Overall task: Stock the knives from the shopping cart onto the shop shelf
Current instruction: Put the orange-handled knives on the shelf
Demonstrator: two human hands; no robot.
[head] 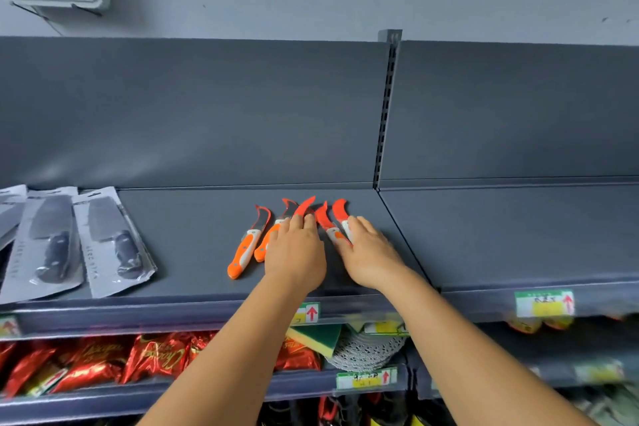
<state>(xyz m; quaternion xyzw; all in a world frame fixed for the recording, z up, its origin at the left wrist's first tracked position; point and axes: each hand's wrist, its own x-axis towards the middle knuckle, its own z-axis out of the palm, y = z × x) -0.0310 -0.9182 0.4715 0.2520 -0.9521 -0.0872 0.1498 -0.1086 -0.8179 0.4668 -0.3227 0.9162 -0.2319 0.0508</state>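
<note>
Several small knives with orange-and-white handles and red blade guards lie in a row on the grey top shelf [193,235]. The leftmost knife [247,245] lies free. My left hand [294,252] rests flat over the handles of the middle knives [304,207], fingers straight. My right hand [370,252] lies flat on the handles of the two right knives [332,221], fingers extended. The shopping cart is out of view.
Packaged cleavers [110,242] lie at the shelf's left end. A slotted upright [385,114] divides the shelf bays; the right bay [518,228] holds nothing. Below are red snack bags [155,356], a sponge [316,337] and price tags [544,303].
</note>
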